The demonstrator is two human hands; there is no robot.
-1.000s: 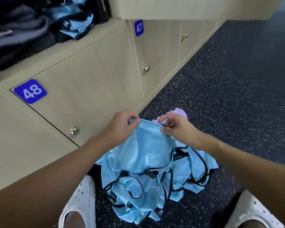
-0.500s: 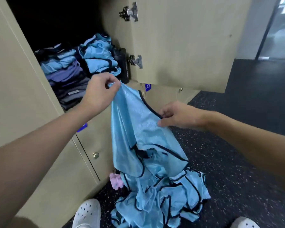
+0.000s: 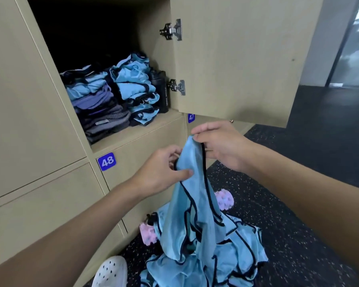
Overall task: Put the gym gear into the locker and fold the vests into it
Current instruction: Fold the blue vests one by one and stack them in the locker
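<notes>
My left grip [image 3: 164, 172] sits low in front of locker label 48 [image 3: 106, 161], thumb pressed on the front of a light blue vest [image 3: 184, 216] and fingers curled behind its black-trimmed edge. My right grip [image 3: 222, 146] is just above and to the right, pinching the top of the same vest between thumb and fingers, palm turned left. Both forearms reach in from the bottom corners. The vest hangs from the 2 grips in a narrow drape, and its lower end runs into the heap of blue vests [image 3: 236, 247] on the dark speckled floor [image 3: 288, 204].

Above, the locker shelf [image 3: 145, 129] carries a stack of folded grey and purple clothes [image 3: 100, 114], a stack of folded blue vests [image 3: 137, 88] beside it, and a black bottle [image 3: 161, 90] upright at the right wall. The open locker door [image 3: 236, 59] juts out over my right grip and partly hides label 47 [image 3: 191, 117].

A pink knobbly piece [image 3: 224, 198] shows behind the hanging vest and another [image 3: 147, 235] left of the heap; I cannot tell whether they are 1 thing. A white clog [image 3: 112, 272] is at the bottom edge.
</notes>
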